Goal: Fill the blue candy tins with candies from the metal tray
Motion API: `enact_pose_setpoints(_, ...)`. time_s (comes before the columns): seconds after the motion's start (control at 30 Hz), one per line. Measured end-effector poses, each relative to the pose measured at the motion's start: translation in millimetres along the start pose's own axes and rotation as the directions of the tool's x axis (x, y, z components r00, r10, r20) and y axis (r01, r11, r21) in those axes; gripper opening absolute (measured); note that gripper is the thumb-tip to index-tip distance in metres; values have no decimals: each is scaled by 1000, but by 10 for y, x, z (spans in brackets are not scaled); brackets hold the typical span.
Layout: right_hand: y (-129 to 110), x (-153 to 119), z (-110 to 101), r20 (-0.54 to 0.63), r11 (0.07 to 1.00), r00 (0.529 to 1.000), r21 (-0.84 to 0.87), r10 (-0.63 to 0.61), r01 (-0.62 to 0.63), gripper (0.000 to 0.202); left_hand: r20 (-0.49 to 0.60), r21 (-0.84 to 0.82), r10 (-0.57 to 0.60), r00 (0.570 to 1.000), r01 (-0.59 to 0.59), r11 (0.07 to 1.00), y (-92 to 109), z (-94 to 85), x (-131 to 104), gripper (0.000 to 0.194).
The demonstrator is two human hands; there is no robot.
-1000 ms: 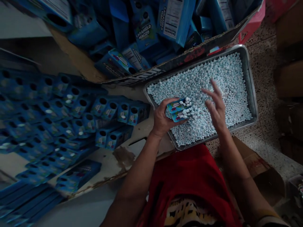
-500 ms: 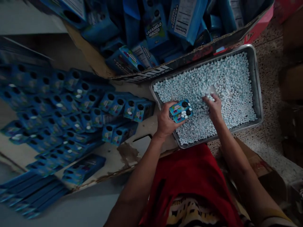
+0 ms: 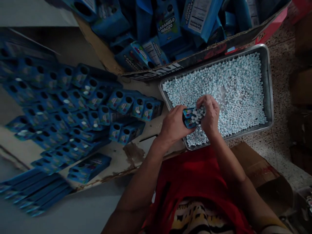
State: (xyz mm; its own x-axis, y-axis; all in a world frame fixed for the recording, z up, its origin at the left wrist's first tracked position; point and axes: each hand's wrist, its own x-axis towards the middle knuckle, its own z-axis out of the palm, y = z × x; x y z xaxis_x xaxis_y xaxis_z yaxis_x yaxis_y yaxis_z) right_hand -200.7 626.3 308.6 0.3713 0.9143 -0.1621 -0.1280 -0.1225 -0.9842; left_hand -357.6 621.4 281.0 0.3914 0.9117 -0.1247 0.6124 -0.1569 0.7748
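Note:
My left hand [image 3: 173, 126] is wrapped round two small blue candy boxes [image 3: 189, 123], held side by side over the near left part of a metal tray. Their holed ends face the right. My right hand [image 3: 210, 113] is closed on a heap of small candies [image 3: 198, 114], pale blue and white, pressed against the box ends. The candies hide most of the holes. Beneath both hands the metal tray [image 3: 270, 87] holds a broad layer of the same loose candies [image 3: 234, 74].
Many blue boxes [image 3: 80, 97] stand in rows on the worn table [image 3: 122, 156] at left, some with candies at their holes. A large carton [image 3: 95, 48] of blue boxes stands behind. Flattened blue boxes [image 3: 36, 191] lie front left. A brown carton [image 3: 251, 165] sits lower right.
My right hand has come up from the tray, moving left with a heap of candies to the box ends. My left hand still holds both boxes, now turned somewhat.

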Motion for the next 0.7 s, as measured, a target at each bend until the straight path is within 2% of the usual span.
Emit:
enact_pose_setpoints(0.07, 20, 81, 2, 36, 1000, 999, -17, 10, -10, 55, 57, -13, -21, 998, 22, 1000, -4, -52, -20, 70)
enact_pose_setpoints(0.17, 5, 61, -53, 168, 999, 985, 7, 36, -38, 57, 126, -50, -86, 988, 93, 994, -47, -127, -59, 69)
enact_pose_setpoints(0.23, -9, -25, -162, 218, 999, 976, 36, 9, -18, 61, 88, -62, -129, 988, 135, 989, -79, -140, -82, 68)
enact_pose_setpoints(0.27, -7, -72, -246, 207, 999, 978, 38, -8, 0, 63, 40, -56, -129, 991, 131, 990, -91, -130, -90, 68)
enact_pose_setpoints(0.33, 36, -152, -472, 100, 1000, 995, -21, -17, 19, 68, -55, -39, -56, 997, 54, 998, -106, -78, -97, 69)
enact_pose_setpoints(0.4, 128, -219, -740, -54, 987, 999, -163, 0, -8, 67, -93, -39, 68, 993, -72, 997, -117, -3, -90, 69)
enact_pose_setpoints(0.47, 240, -295, -989, -121, 945, 993, -326, -12, -28, 63, -105, -71, 181, 978, -188, 980, -134, 71, -77, 63)
enact_pose_setpoints(0.57, 366, -440, -1219, -32, 792, 995, -608, -90, 52, 61, -220, -179, 219, 951, -260, 949, -162, 148, -78, 61)
enact_pose_setpoints(0.63, 397, -522, -1275, 6, 617, 990, -781, -144, 95, 65, -291, -287, 164, 943, -250, 925, -169, 176, -105, 68)
enact_pose_setpoints(0.7, 391, -558, -1295, -5, 474, 983, -876, -183, 84, 63, -291, -373, 115, 950, -223, 901, -163, 192, -148, 72)
